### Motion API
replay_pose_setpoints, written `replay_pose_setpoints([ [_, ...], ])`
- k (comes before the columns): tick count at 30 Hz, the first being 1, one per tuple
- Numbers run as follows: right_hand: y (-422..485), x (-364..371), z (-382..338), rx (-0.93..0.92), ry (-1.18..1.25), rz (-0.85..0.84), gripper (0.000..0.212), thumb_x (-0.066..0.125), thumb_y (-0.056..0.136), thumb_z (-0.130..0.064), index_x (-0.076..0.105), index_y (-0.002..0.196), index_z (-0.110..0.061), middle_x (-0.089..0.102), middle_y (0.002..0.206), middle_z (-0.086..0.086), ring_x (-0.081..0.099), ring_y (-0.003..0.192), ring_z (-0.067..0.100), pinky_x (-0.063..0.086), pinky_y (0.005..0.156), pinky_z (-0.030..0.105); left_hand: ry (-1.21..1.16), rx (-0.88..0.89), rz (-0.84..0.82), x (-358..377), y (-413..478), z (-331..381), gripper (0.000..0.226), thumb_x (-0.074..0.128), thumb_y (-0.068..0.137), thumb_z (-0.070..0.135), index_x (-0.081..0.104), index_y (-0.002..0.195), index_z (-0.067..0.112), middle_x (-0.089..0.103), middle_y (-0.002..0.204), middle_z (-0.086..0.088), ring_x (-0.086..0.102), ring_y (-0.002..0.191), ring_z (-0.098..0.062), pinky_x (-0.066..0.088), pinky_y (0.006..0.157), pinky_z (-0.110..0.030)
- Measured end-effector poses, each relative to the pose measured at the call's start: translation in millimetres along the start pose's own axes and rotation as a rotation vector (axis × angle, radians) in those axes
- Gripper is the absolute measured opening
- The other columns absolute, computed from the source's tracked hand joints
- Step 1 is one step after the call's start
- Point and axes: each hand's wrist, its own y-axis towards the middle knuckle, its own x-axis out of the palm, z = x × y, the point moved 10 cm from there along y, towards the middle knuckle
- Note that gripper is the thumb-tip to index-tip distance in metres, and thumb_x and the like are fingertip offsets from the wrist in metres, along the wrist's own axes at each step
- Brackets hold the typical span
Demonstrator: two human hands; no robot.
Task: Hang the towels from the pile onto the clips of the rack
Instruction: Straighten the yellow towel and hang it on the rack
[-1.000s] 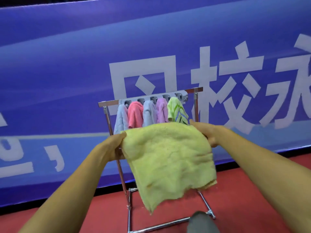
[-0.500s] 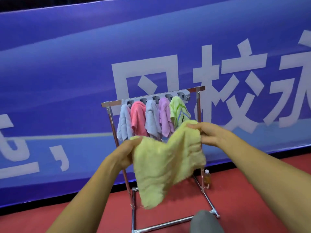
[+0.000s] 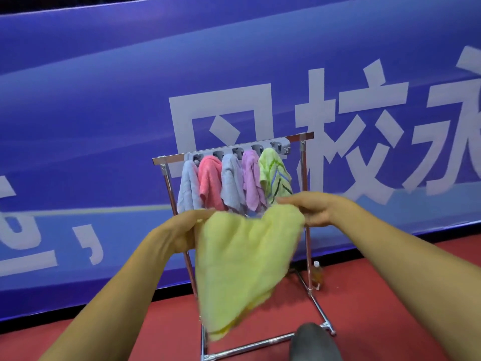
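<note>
**Q.** Head view: what do your hands hold, and where?

**A.** Your left hand (image 3: pixel 182 230) and right hand (image 3: pixel 311 211) are each closed on an upper corner of the yellow towel (image 3: pixel 242 261). It sags between them and hangs in front of the rack (image 3: pixel 303 173), below the clip bar (image 3: pixel 238 149).

**Q.** Same view: which clip is yours?

**A.** Five towels already hang: pale blue (image 3: pixel 188 186), pink (image 3: pixel 210 181), grey-blue (image 3: pixel 232 183), lilac (image 3: pixel 251 182) and striped green (image 3: pixel 273 173). The rightmost clip (image 3: pixel 279 146) appears free.

**Q.** How is the step done well?

**A.** Gather one corner into a narrow wad with your right hand, let your left carry the weight, then lift past the green towel and press the wad fully into the clip. Release only once it grips; the thick pile may slip from a shallow bite.
</note>
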Motion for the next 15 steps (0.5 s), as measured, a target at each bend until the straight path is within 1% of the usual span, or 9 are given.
replay_pose_setpoints([
  [2, -3, -4, -24, -0.124, 0.188, 0.040, 0.036, 0.071, 0.091, -0.017, 0.065, 0.123, -0.003, 0.073, 0.104, 0.015, 0.073, 0.094, 0.025, 0.062, 0.082, 0.039, -0.082, 0.070, 0.045, -1, -4, 15, 0.037, 0.066, 0.095, 0.025, 0.066, 0.127, 0.006, 0.072, 0.120, -0.017, 0.069, 0.106, -0.030, 0.057, 0.080, -0.038],
  [3, -3, -5, -29, -0.142, 0.177, 0.060, 0.030, 0.071, 0.092, -0.019, 0.067, 0.118, -0.004, 0.074, 0.100, 0.013, 0.072, 0.091, 0.025, 0.061, 0.081, 0.039, -0.115, 0.098, 0.086, -6, -2, 22, 0.034, 0.063, 0.097, 0.025, 0.065, 0.126, 0.007, 0.071, 0.120, -0.018, 0.068, 0.104, -0.031, 0.057, 0.077, -0.038],
  [5, -4, -2, -26, -0.095, 0.006, 0.101, 0.018, 0.066, 0.096, -0.024, 0.073, 0.097, -0.008, 0.074, 0.083, 0.007, 0.069, 0.083, 0.024, 0.056, 0.084, 0.040, -0.114, 0.092, 0.144, -13, -1, 27, 0.027, 0.058, 0.101, 0.021, 0.060, 0.124, 0.008, 0.069, 0.119, -0.017, 0.066, 0.101, -0.030, 0.055, 0.073, -0.038],
  [6, -4, -5, -24, -0.077, -0.071, 0.144, 0.024, 0.062, 0.099, -0.028, 0.073, 0.091, -0.008, 0.072, 0.081, 0.006, 0.066, 0.082, 0.024, 0.054, 0.086, 0.042, -0.075, 0.084, 0.170, -17, -1, 28, 0.026, 0.058, 0.101, 0.019, 0.058, 0.124, 0.007, 0.067, 0.118, -0.016, 0.065, 0.101, -0.030, 0.054, 0.073, -0.039],
  [8, -1, -15, -25, -0.109, -0.059, 0.216, 0.032, 0.053, 0.104, -0.033, 0.068, 0.108, -0.005, 0.073, 0.101, 0.011, 0.069, 0.093, 0.029, 0.055, 0.086, 0.047, 0.050, 0.100, 0.255, -31, 2, 31, 0.029, 0.063, 0.098, 0.019, 0.059, 0.121, 0.001, 0.066, 0.120, -0.016, 0.065, 0.103, -0.030, 0.055, 0.085, -0.044],
  [10, -4, -28, -35, -0.167, 0.009, 0.316, 0.037, 0.048, 0.106, -0.032, 0.061, 0.124, -0.002, 0.072, 0.116, 0.017, 0.072, 0.099, 0.031, 0.059, 0.080, 0.046, 0.153, 0.152, 0.382, -51, 0, 40, 0.036, 0.071, 0.093, 0.017, 0.062, 0.120, -0.006, 0.063, 0.125, -0.013, 0.064, 0.106, -0.030, 0.053, 0.092, -0.043],
  [13, -12, -46, -45, -0.157, -0.008, 0.475, 0.038, 0.055, 0.102, -0.035, 0.061, 0.122, -0.003, 0.071, 0.112, 0.017, 0.073, 0.093, 0.031, 0.062, 0.074, 0.044, 0.130, 0.148, 0.400, -62, -6, 48, 0.039, 0.074, 0.088, 0.011, 0.063, 0.121, -0.008, 0.064, 0.127, -0.014, 0.065, 0.095, -0.030, 0.055, 0.071, -0.040],
  [14, -12, -48, -47, -0.131, -0.020, 0.484, 0.038, 0.056, 0.102, -0.037, 0.062, 0.120, -0.004, 0.071, 0.111, 0.016, 0.073, 0.094, 0.032, 0.062, 0.076, 0.045, 0.136, 0.103, 0.370, -63, -5, 47, 0.045, 0.075, 0.088, 0.016, 0.062, 0.125, -0.005, 0.065, 0.129, -0.016, 0.066, 0.092, -0.032, 0.057, 0.063, -0.042],
  [15, -14, -47, -49, -0.104, -0.033, 0.470, 0.039, 0.056, 0.101, -0.039, 0.062, 0.118, -0.004, 0.071, 0.109, 0.016, 0.073, 0.093, 0.033, 0.062, 0.075, 0.046, 0.147, 0.045, 0.337, -63, -7, 44, 0.049, 0.075, 0.089, 0.024, 0.061, 0.129, -0.001, 0.065, 0.129, -0.018, 0.066, 0.093, -0.033, 0.059, 0.063, -0.045],
])
